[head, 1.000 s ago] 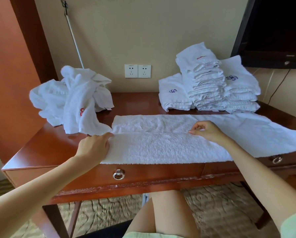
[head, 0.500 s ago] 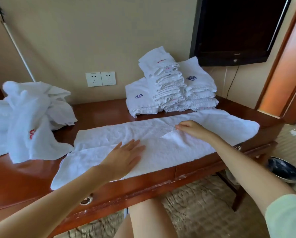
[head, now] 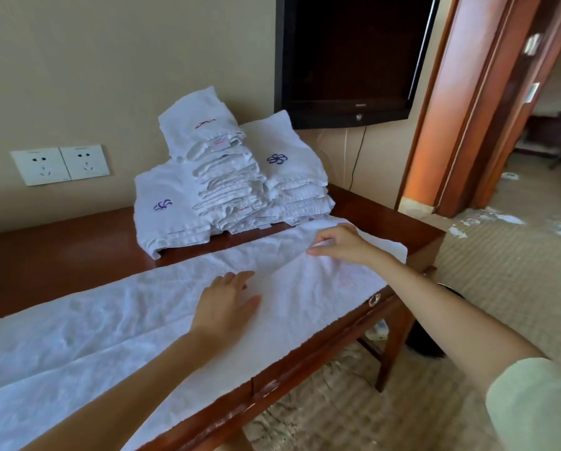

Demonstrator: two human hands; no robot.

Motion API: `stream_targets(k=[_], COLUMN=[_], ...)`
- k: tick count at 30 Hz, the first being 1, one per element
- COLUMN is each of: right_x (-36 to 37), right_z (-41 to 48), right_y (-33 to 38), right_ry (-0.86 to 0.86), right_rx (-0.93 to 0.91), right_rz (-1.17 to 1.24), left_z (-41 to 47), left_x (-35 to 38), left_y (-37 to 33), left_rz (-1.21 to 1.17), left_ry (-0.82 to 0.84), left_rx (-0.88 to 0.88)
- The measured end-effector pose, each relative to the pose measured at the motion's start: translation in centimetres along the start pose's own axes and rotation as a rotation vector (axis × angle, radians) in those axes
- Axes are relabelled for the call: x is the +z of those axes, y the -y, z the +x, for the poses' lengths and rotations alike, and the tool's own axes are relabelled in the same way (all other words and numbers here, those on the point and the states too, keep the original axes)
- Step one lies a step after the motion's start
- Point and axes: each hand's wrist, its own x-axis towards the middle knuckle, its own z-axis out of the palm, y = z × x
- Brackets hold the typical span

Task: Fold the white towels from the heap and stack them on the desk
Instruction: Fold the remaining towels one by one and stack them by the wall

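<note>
Terry cloth of a long white towel stretches along the front of the desk, rumpled, with one long edge folded over. The left hand lies flat on its middle, fingers straight. The right hand pinches a raised fold near its right end. Behind stands the stack of folded towels, against a beige wall with twin sockets and a dark television. Patterned carpet lies to the right. The towel's left end runs out of view; a faint pink mark by the right hand is unreadable.
</note>
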Motion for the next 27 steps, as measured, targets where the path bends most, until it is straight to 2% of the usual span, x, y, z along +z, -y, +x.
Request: stream_targets(k=[2,5,7,10,13,15,17,21,25,27], right_x=[-0.3,0.5,0.8,-0.4,-2.0,-3.0,-4.0,-5.1,-5.9,-5.8], right_z=[0.0,0.1,0.3,-0.1,-1.2,-2.1,-3.0,-4.5,-5.9,-6.3], right_y=[-0.5,-2.3,-4.3,-6.4,-8.2,-9.2,-9.8,-10.6,-12.0,-12.8], right_ry=[-0.11,-0.068,-0.088,-0.261,-0.371,-0.379,-0.369,-0.297,-0.392,-0.382], right_rx=[-0.051,-0.035,0.069,0.286,0.535,0.617,0.623,0.5,0.495,0.496], right_rz=[0.009,-0.046,-0.07,-0.186,-0.262,-0.288,-0.173,0.171,0.281,0.269], left_z=[1.5,2.6,2.5,2.5,3.1,3.7,4.6,6.5,6.9,6.6], left_x=[0.3,1.2,1.6,1.7,1.7,1.8,2.3,4.0,5.2,5.5], left_y=[-0.1,0.1,0.2,0.2,-0.7,-2.0,-3.6,-5.7,-6.0,-5.9], left_rz=[-0.072,-0.087,-0.077,-0.078,-0.094,-0.11,-0.11,-0.153,-0.179,-0.141], left_ry=[0.011,0.01,-0.025,-0.051,-0.019,0.011,0.034,0.058,0.011,-0.038], left_rx=[-0.048,-0.036,-0.009,-0.014,-0.024,-0.019,-0.022,-0.05,-0.062,-0.024])
